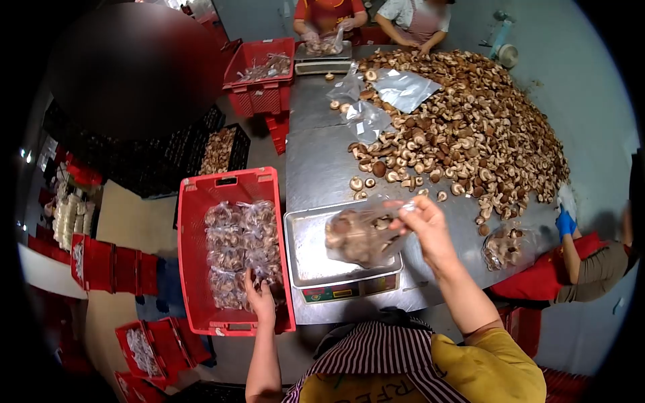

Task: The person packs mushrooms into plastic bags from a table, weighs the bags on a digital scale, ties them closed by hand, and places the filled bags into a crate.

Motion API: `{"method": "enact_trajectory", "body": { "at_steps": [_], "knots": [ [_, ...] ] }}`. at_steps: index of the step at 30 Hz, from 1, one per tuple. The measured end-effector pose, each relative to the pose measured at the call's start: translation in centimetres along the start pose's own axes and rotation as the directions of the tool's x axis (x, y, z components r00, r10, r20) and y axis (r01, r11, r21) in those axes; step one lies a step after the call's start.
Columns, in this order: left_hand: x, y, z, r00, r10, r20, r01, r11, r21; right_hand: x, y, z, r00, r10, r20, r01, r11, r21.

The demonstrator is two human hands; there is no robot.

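A clear plastic bag of mushrooms hangs from my right hand, whose fingers are pinched on its gathered top. The bag is over the metal tray on the scale. My left hand reaches into the red crate on the left, its fingers apart and touching the bags there. Several filled mushroom bags lie in rows in that crate. Whether my left fingers grip a bag cannot be made out; they look spread.
A large mushroom pile covers the table's right part, with empty plastic bags at its edge. Two people stand at the far side, one by another scale. A blue-gloved co-worker is at right, near a filled bag.
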State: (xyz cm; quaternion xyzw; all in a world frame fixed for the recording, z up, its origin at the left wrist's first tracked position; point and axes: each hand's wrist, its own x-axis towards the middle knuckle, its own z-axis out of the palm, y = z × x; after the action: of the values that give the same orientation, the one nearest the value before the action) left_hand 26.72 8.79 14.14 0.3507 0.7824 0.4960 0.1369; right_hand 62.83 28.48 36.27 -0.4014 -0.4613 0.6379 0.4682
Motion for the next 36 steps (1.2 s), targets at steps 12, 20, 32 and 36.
{"method": "enact_trajectory", "body": {
  "at_steps": [12, 20, 32, 36],
  "knots": [
    [0.7, 10.7, -0.4, 0.983, 0.071, 0.170, -0.021, 0.960, -0.279, -0.9, 5.8, 1.0, 0.985, 0.173, 0.025, -0.164, 0.964, -0.207],
    [1.5, 19.6, 1.6, 0.825, 0.461, 0.327, -0.396, 0.884, -0.248, -2.9, 3.0, -0.4, 0.960, -0.235, -0.153, 0.176, 0.930, -0.323],
    [2.4, 20.4, 5.7, 0.684, 0.333, 0.649, -0.366, 0.926, -0.090, -1.2, 3.8, 8.7, 0.913, -0.367, 0.176, 0.407, 0.822, -0.399],
    [2.3, 18.5, 4.3, 0.785, 0.130, 0.606, 0.249, 0.829, -0.501, 0.6, 7.1, 8.2, 0.931, -0.199, 0.308, 0.362, 0.632, -0.685]
  ]
}}
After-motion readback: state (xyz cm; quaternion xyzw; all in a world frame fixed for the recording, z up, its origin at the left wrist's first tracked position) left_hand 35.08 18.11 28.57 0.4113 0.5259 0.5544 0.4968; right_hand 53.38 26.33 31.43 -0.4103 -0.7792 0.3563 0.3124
